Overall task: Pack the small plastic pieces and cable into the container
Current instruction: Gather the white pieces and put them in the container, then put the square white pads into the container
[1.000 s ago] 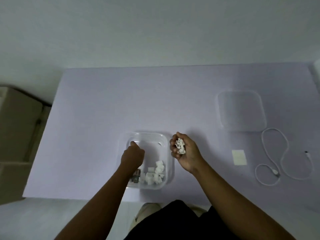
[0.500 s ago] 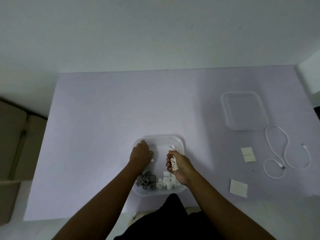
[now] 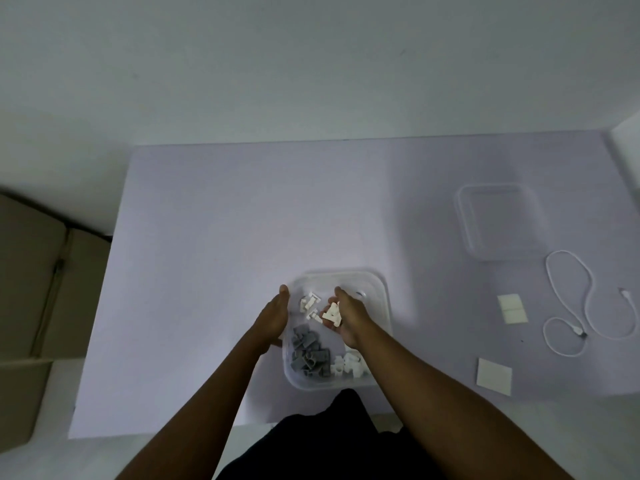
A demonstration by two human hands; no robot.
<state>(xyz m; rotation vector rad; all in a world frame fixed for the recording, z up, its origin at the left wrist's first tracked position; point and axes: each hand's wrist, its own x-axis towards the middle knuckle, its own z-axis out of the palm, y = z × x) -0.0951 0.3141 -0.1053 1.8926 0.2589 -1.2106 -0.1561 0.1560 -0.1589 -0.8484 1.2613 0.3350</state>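
Surroundings: your table (image 3: 214, 216) carries the clear container (image 3: 383, 292) at its near edge, in front of you; a cardboard box (image 3: 31, 289) stands off the table's left side.
Lid: one clear lid (image 3: 498, 221) lies flat far right on the table, well apart from the container.
Cable: one white cable (image 3: 568, 296) lies in loose loops just in front of the lid, on the table, outside the container, and nothing covers it.
Pads: two pale flat pieces lie on the table, one (image 3: 512, 308) just left of the cable's loops and one (image 3: 494, 376) nearer the table's front edge.
Left hand: your left hand (image 3: 273, 315) rests flat and open against the container's left wall, outside it, holding nothing.
Right hand: your right hand (image 3: 346, 317) is over the container's middle, palm turned inward, fingers loosely cupped around a few white plastic pieces (image 3: 330, 312).
In the way: your right forearm crosses the container's near right corner and hides part of what lies there.
Contents: a heap of grey pieces (image 3: 308, 353) sits at the near left of the container and a heap of white pieces (image 3: 348, 367) at the near right; a few more white pieces (image 3: 309, 301) show between your two hands. You cannot count any of them exactly.
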